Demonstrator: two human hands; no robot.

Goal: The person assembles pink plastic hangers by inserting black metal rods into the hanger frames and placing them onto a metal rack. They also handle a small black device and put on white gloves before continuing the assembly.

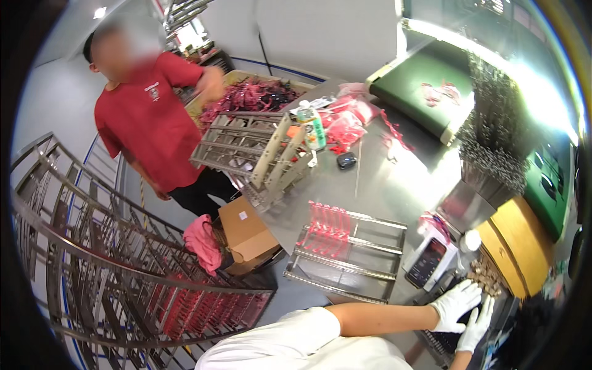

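My left hand (457,306), in a white glove, lies with its fingers stretched out over a dark tray (449,342) at the lower right. Beside it, my right hand (476,327), also gloved in white, has its fingers straight and pointing away from me. Neither hand shows anything in its grasp; what lies beneath the palms is hidden. Just beyond the fingertips is a heap of small brownish pieces (486,275). To the left of my hands, a metal frame rack (370,279) rests on the table, with a row of pink translucent pieces (329,229) along one end.
A phone (427,264) leans against a white box near my left hand. Farther off stand a yellow panel (515,250), a bundle of thin metal rods (493,148), a bottle (311,126) and stacked metal frames (246,145). A co-worker in red (151,117) stands across at the left, near wheeled racks.
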